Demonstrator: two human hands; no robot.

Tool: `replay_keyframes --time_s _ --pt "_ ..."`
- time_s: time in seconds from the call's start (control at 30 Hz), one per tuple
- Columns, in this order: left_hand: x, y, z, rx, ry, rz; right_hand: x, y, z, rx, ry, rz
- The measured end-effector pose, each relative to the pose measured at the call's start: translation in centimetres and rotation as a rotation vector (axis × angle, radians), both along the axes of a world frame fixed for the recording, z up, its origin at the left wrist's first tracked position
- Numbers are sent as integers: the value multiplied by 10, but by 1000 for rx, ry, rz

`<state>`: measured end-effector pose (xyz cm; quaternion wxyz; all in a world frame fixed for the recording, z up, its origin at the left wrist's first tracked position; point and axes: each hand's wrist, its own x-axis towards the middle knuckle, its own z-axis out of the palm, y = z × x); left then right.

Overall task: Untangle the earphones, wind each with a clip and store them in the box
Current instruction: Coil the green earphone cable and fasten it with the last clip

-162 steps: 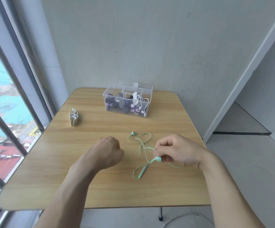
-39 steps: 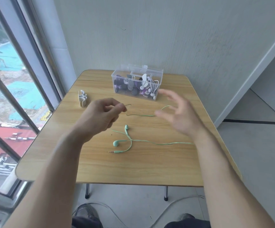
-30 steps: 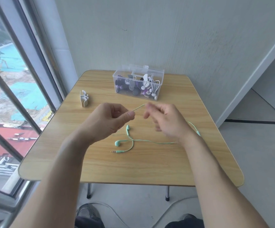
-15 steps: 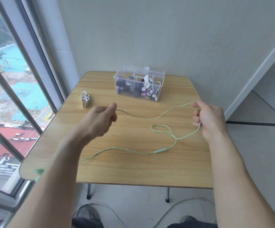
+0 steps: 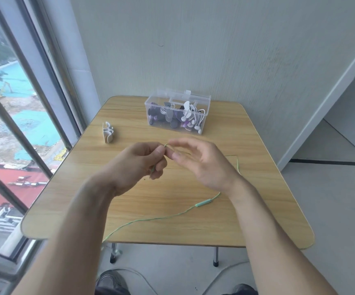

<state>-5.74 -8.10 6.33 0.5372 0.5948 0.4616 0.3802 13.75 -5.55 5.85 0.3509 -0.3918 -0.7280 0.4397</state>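
Note:
A mint-green earphone cable (image 5: 163, 218) lies stretched over the wooden table (image 5: 257, 209). Its inline remote (image 5: 203, 202) sits below my right wrist, and the cable's lower end hangs off the front edge. My left hand (image 5: 138, 167) pinches a stretch of the cable between thumb and fingers above the table's middle. My right hand (image 5: 204, 165) hovers right beside it with its fingers spread and relaxed, the fingertips close to the pinched part. A clear plastic box (image 5: 149, 104) with several wound white and purple earphones stands at the back. A white clip (image 5: 107, 135) stands at the left.
The table fills a corner, with the wall behind it and a window with metal bars on the left. A doorway opens on the right. A pale cord lies on the floor under the table, near my shoes.
My right hand has let go of the cable at the table's right side and come back to the left hand. The cable's loop is gone and it now lies slack.

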Motion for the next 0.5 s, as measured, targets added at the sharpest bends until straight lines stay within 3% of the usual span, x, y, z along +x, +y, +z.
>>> replay_keyframes --time_s 0.17,0.27,0.37,0.5 --pt "-8 0 -2 -109 -185 -152 0 3 -2 -46 119 -82" --pt "-13 -2 -1 -131 -161 -249 8 7 -1 -92 199 -144" --pt "-8 -4 1 -135 -133 -280 9 10 -3 18 132 -256" --pt "5 -4 5 -55 -367 -143 7 12 -11 56 35 -261"
